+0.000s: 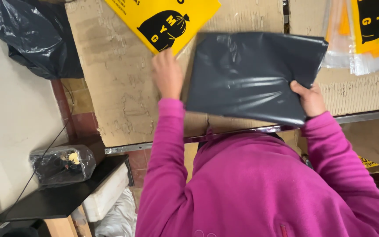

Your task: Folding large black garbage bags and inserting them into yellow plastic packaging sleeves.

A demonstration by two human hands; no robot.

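Fingers of the right hand (311, 100) clamp the folded dark-grey plastic bag stack (253, 74) at centre frame; left hand (167, 74) lies flat, fingers together. One-cornered hold risks slippery layers sliding apart.

Magenta fleece top, long sleeves to the wrists, small red zip pull, bare hands

— How is the light?
— Soft, even daylight, bright enough, with hardly any shadows.
— Glare?
— Pale sheen on the folded grey plastic bag (253, 77).
— Sharpness?
— The left hand (167, 74) is motion-blurred; the edges look slightly stretched.
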